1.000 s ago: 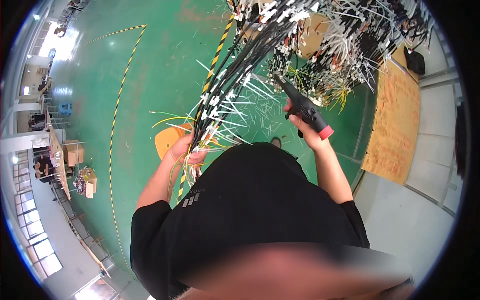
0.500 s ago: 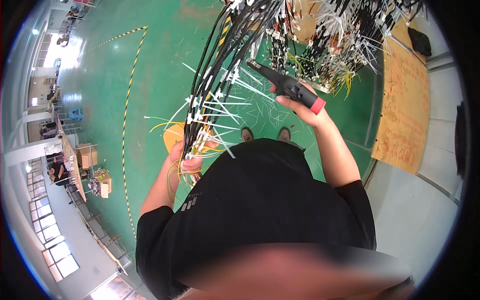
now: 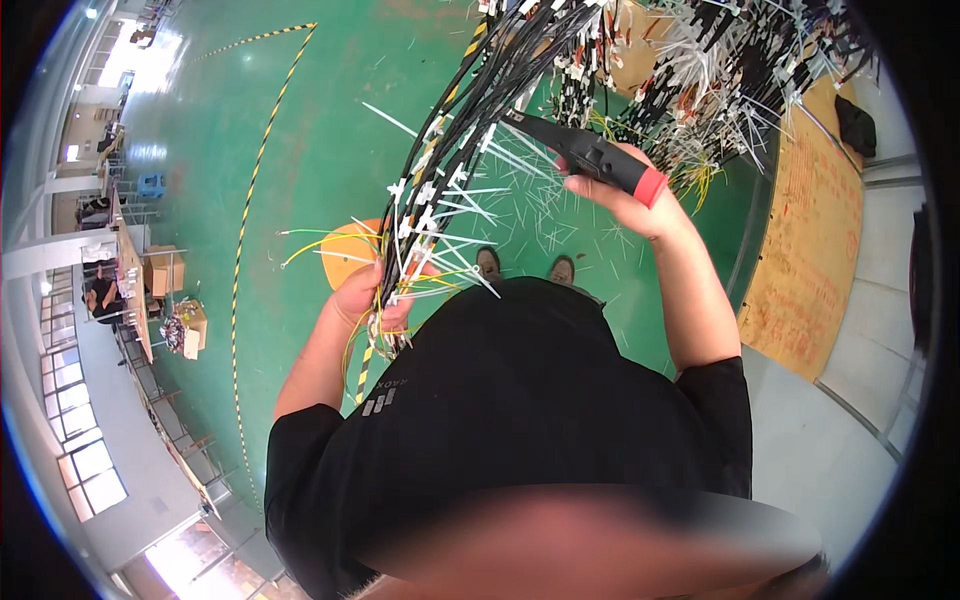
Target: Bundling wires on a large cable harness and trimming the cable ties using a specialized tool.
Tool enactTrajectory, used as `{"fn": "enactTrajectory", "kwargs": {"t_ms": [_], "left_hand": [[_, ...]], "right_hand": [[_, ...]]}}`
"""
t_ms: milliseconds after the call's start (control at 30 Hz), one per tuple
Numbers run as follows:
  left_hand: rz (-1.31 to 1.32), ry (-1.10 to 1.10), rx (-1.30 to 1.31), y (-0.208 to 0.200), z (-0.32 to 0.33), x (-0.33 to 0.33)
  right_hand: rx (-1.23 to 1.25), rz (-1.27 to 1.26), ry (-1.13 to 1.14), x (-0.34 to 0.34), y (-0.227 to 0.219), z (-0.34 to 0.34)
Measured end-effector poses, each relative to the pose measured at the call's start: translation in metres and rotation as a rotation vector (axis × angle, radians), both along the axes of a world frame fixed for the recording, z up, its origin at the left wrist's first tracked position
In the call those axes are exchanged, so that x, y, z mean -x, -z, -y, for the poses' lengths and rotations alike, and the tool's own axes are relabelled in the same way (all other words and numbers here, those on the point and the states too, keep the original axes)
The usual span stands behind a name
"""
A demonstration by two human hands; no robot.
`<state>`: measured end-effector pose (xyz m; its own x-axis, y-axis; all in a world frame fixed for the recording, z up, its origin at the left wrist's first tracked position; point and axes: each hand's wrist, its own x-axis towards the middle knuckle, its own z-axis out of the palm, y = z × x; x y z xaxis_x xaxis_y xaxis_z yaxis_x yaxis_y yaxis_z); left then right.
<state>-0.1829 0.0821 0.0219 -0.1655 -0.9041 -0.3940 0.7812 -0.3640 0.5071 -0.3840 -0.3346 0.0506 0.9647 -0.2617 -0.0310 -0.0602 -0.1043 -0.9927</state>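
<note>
A long bundle of black wires [image 3: 462, 142] runs from the hanging mass at the top down to my left hand [image 3: 358, 294], whose fingers are wrapped round its lower end. White cable ties with long uncut tails [image 3: 463, 212] stick out along the bundle. Yellow-green wires [image 3: 350, 238] fan out beside my left hand. My right hand [image 3: 628, 205] is closed round a black cable tie gun [image 3: 590, 158] with a red rear end. Its narrow nose points up and left at the bundle, close to a tie; whether they touch I cannot tell.
More wire bundles with ties [image 3: 690, 95] hang at the upper right, by a wooden board [image 3: 810, 235]. Cut tie tails [image 3: 540, 205] litter the green floor near my shoes. A yellow round seat [image 3: 350, 262] stands behind my left hand. Boxes [image 3: 165, 272] and a seated person are far left.
The cable tie gun has shifted slightly right and down with my right hand. The bundle's middle has swung a little right, and its lower end has dropped slightly with my left hand.
</note>
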Motion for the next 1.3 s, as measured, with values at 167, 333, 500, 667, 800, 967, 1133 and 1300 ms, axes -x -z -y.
{"fn": "enactTrajectory", "kwargs": {"t_ms": [167,333,500,667,800,967,1133,1300], "left_hand": [[-0.014,-0.029,0.01,-0.007,0.002,0.01],[0.066,-0.04,-0.033,-0.021,0.007,0.015],[0.076,-0.044,-0.045,-0.029,0.007,0.016],[0.196,-0.008,-0.008,-0.028,0.005,0.018],[0.1,-0.026,-0.027,-0.029,0.001,0.019],[-0.013,0.001,0.024,-0.028,-0.001,0.015],[-0.067,0.003,0.079,-0.032,-0.003,0.012],[-0.09,-0.02,0.074,-0.032,-0.004,0.006]], "right_hand": [[0.166,0.014,-0.08,-0.001,-0.023,0.011],[0.332,-0.004,-0.133,0.002,-0.047,0.012],[0.456,0.036,-0.135,0.004,-0.057,0.008],[0.501,0.064,-0.137,0.004,-0.066,0.002],[0.561,0.126,-0.191,-0.002,-0.061,0.006],[0.436,0.127,-0.177,-0.008,-0.018,-0.001],[0.426,0.1,0.044,-0.004,0.011,-0.02],[0.524,0.318,0.055,0.0,0.032,-0.021]]}}
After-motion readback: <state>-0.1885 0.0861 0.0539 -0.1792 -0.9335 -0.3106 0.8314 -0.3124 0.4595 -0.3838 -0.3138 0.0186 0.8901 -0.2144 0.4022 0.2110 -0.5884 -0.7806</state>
